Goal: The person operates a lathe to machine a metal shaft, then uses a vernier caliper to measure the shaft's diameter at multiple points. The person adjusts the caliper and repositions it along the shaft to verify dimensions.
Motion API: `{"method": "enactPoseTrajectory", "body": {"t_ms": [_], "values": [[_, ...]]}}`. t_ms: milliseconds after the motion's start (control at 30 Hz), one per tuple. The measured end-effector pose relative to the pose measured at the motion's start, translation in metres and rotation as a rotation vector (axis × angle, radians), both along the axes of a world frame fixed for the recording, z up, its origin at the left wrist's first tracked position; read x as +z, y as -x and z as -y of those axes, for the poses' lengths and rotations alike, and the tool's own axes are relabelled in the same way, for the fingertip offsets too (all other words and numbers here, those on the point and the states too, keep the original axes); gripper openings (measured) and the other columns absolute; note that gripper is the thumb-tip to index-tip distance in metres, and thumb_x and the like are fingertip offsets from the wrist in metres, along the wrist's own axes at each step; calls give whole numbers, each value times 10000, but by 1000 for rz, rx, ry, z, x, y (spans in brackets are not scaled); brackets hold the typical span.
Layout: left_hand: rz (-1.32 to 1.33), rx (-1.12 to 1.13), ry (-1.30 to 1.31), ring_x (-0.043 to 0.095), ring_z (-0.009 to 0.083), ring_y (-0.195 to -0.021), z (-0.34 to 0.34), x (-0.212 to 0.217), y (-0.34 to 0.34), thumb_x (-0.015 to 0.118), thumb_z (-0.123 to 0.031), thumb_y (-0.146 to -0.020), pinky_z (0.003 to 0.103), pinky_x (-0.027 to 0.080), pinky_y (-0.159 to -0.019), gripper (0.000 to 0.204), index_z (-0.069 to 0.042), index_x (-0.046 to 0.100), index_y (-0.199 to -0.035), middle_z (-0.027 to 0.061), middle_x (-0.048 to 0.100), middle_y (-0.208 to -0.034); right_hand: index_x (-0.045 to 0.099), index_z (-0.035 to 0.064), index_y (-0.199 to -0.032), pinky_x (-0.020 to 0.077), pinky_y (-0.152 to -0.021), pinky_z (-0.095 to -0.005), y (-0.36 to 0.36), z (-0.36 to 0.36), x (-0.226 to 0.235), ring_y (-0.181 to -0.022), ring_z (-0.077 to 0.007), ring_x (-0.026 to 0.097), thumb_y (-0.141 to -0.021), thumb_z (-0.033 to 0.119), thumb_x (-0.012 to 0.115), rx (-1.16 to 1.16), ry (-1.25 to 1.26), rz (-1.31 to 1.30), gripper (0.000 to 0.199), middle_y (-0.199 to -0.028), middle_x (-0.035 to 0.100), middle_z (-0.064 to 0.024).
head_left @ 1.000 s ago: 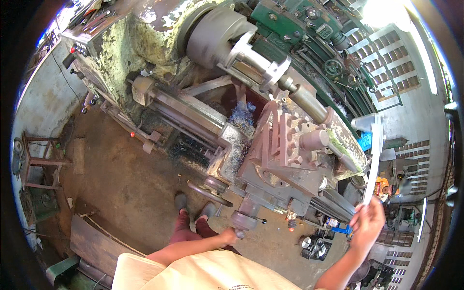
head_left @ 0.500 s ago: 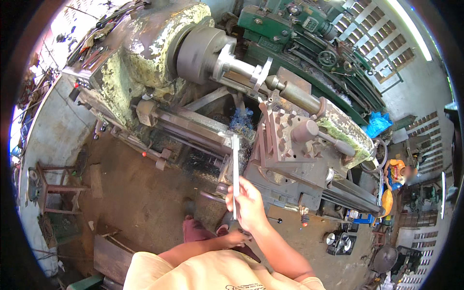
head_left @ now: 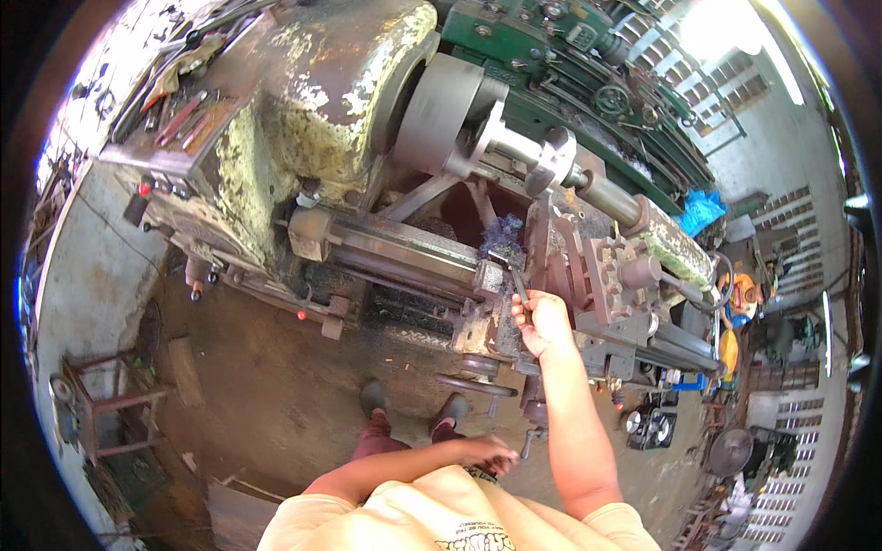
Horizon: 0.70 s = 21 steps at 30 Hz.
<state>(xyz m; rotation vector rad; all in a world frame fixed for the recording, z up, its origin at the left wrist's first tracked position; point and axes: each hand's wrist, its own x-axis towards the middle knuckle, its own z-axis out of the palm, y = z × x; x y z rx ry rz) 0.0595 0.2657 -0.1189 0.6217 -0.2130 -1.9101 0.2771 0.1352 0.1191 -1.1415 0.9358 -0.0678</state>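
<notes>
My right hand (head_left: 544,321) is closed round a long, thin, flat metal bar (head_left: 518,278), held out over the lathe bed. Its far end points at a tangle of bluish metal chips (head_left: 503,236) beside the carriage; whether it touches them I cannot tell. My left hand (head_left: 487,453) hangs in front of my waist, fingers loosely bent and apart, with nothing seen in it. Above the chips, a shiny shaft with offset webs (head_left: 516,147) sits between the lathe chuck (head_left: 441,115) and the tailstock (head_left: 657,225). The chuck looks smeared, as if turning.
The tool post (head_left: 588,271) stands just right of my right hand. A handwheel (head_left: 476,384) juts out toward my legs. Hand tools lie on the headstock (head_left: 184,124). Behind is a green lathe (head_left: 570,101); another person (head_left: 740,296) is at the far right.
My right hand has reached forward and right with the bar, its tip now close to the chips. The shaft's webs have turned, and the view has shifted. My left hand stays near my waist.
</notes>
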Motion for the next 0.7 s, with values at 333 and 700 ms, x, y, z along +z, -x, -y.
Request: {"method": "enactPoseTrajectory", "body": {"t_ms": [333, 700], "values": [[447, 829, -897, 714, 223, -862, -323, -37, -169, 650, -252, -994, 365, 564, -798, 313, -73, 650, -1251, 97, 729, -1031, 569, -61, -1080, 424, -423, -303, -48, -9, -37, -551, -166, 568, -925, -92, 386, -32, 86, 145, 241, -879, 647, -131], [652, 1020, -928, 689, 158, -772, -308, 44, -147, 649, -186, -989, 299, 529, -698, 284, -24, 652, -1223, 73, 719, -945, 493, -56, -1462, 515, -441, -264, 80, -60, -15, -624, -188, 670, -993, -78, 465, 159, -192, 362, 471, -1062, 681, -165]]}}
